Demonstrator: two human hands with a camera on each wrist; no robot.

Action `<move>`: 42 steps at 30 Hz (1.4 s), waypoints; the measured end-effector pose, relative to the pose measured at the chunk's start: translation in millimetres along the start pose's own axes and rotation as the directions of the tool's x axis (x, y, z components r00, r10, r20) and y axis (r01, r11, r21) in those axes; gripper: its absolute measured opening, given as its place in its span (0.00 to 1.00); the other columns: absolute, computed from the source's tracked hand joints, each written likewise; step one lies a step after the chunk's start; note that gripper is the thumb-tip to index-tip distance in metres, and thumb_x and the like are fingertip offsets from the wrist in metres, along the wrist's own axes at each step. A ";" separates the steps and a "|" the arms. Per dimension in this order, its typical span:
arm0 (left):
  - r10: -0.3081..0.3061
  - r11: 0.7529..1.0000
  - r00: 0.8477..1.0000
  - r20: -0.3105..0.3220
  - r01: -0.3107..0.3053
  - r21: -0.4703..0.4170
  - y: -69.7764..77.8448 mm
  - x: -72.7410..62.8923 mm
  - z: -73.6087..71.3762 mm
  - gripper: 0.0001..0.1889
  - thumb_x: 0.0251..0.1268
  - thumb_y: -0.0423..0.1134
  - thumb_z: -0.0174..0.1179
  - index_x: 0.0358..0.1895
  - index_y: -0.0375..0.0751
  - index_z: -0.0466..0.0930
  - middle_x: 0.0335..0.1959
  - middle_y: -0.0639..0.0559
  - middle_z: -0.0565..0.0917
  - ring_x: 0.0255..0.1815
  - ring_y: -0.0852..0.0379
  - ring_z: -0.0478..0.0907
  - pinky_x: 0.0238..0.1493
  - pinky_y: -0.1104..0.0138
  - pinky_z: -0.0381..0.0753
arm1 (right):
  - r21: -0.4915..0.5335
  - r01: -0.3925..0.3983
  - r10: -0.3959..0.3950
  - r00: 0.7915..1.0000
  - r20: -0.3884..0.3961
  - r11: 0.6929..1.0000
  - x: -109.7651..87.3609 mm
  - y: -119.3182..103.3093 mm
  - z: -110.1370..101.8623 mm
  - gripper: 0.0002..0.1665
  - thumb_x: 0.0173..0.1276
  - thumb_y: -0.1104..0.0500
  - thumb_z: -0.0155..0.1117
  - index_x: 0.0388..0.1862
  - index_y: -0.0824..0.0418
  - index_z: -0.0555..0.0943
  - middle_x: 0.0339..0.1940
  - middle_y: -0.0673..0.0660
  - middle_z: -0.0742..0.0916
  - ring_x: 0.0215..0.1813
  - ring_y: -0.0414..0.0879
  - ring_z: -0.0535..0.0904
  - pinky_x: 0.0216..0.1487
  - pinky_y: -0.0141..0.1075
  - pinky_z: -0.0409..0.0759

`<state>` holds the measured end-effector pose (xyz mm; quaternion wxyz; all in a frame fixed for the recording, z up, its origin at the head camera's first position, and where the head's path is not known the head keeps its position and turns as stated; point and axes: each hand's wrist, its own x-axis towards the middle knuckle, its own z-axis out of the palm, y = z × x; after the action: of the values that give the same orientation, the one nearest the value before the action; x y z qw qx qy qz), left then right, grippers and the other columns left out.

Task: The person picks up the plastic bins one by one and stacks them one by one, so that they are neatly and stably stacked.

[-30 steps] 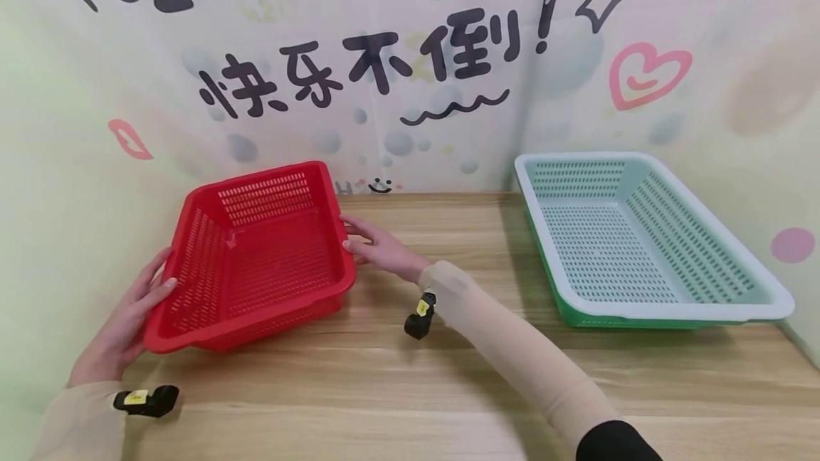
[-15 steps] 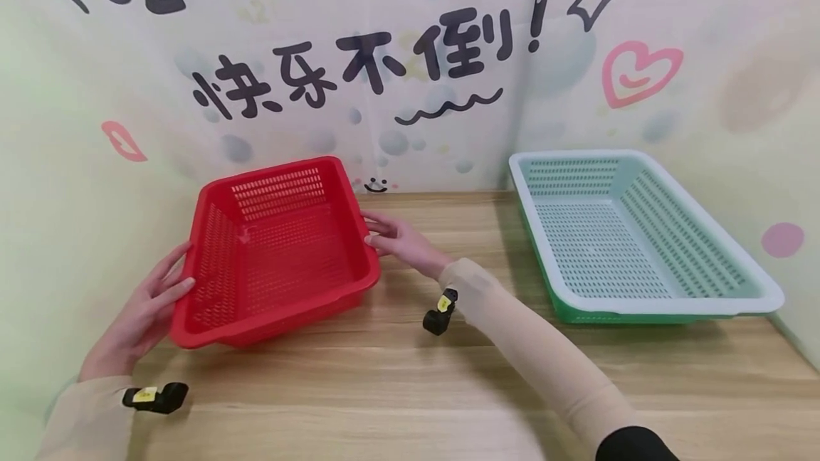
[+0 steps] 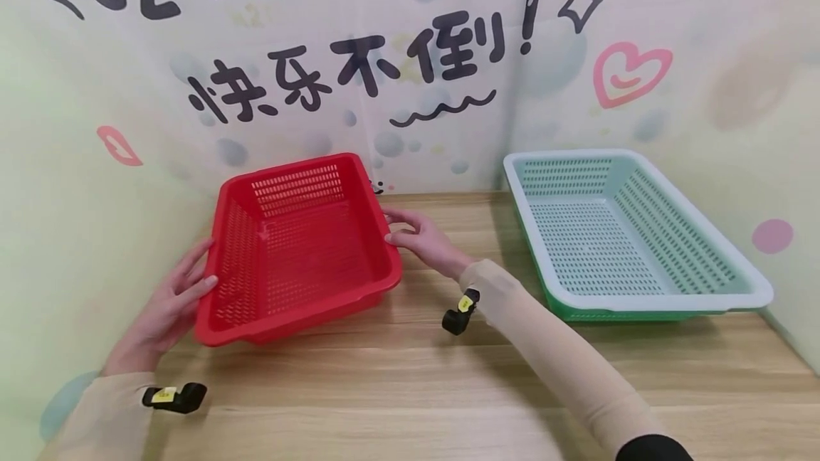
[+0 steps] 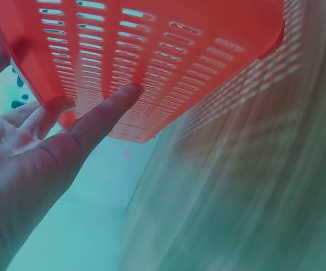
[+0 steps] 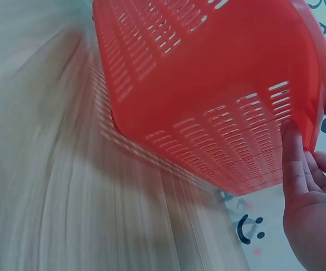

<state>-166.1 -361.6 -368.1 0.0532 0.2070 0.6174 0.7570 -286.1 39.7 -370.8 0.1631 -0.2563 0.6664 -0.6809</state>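
Observation:
A red plastic basket (image 3: 314, 255) with slotted walls is on the left side in the head view, its near side turned slightly askew. My left hand (image 3: 168, 308) grips its left rim, thumb over the edge. In the left wrist view the fingers (image 4: 104, 116) of that hand lie against the slotted outer wall. On the opposite side my right hand (image 3: 428, 239) holds the right rim, thumb on top. The right wrist view shows its fingers (image 5: 293, 158) pressed to the wall below the rim. Light through the slots falls on the tabletop under the basket.
A pale green basket (image 3: 532, 233) nested with a darker green one (image 3: 576, 315) stands on the right of the wooden table (image 3: 384, 390). A printed cloth wall (image 3: 448, 141) rises behind the table, with a side wall at the left.
Both hands have carried the red basket to the right, towards the middle of the table. The head view has shifted slightly. Both grips look the same.

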 end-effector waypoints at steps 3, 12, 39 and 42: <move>-0.014 1.000 1.000 -0.022 0.014 0.022 0.5 2.2 6.0 0.33 0.74 0.24 0.39 0.78 0.47 0.42 0.65 0.55 0.72 0.54 0.55 0.79 0.46 0.61 0.82 | -0.005 0.006 -0.006 1.000 -0.007 1.000 -3.7 -1.9 -4.3 0.32 0.68 0.61 0.61 0.70 0.55 0.69 0.60 0.57 0.76 0.53 0.53 0.80 0.57 0.46 0.76; -0.065 0.997 0.996 -0.056 0.067 0.041 3.5 16.0 23.6 0.34 0.75 0.28 0.43 0.78 0.45 0.40 0.64 0.55 0.72 0.55 0.55 0.79 0.46 0.60 0.81 | -0.058 -0.013 0.007 0.996 -0.090 0.998 -12.9 -9.5 -19.3 0.31 0.67 0.58 0.61 0.69 0.50 0.69 0.54 0.59 0.76 0.52 0.54 0.78 0.56 0.49 0.77; -0.075 0.997 0.994 0.076 0.077 -0.015 22.6 75.4 34.0 0.34 0.74 0.26 0.44 0.78 0.43 0.43 0.65 0.51 0.73 0.56 0.53 0.78 0.48 0.60 0.80 | -0.203 -0.147 0.100 0.969 -0.226 0.968 -37.0 -70.2 -41.2 0.35 0.66 0.63 0.61 0.72 0.57 0.66 0.52 0.62 0.77 0.52 0.55 0.76 0.55 0.45 0.77; -0.074 0.997 0.993 0.089 0.077 -0.029 23.0 78.1 35.6 0.34 0.74 0.26 0.44 0.78 0.42 0.43 0.64 0.50 0.74 0.56 0.52 0.78 0.48 0.60 0.80 | -0.221 -0.172 0.122 0.967 -0.224 0.960 -40.4 -74.1 -45.8 0.36 0.65 0.61 0.63 0.72 0.56 0.66 0.53 0.62 0.77 0.54 0.55 0.75 0.57 0.48 0.75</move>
<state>-219.5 -308.2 -321.3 0.1124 0.2156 0.6095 0.7546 -270.3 104.5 -301.8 0.1110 -0.1510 0.7738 -0.6050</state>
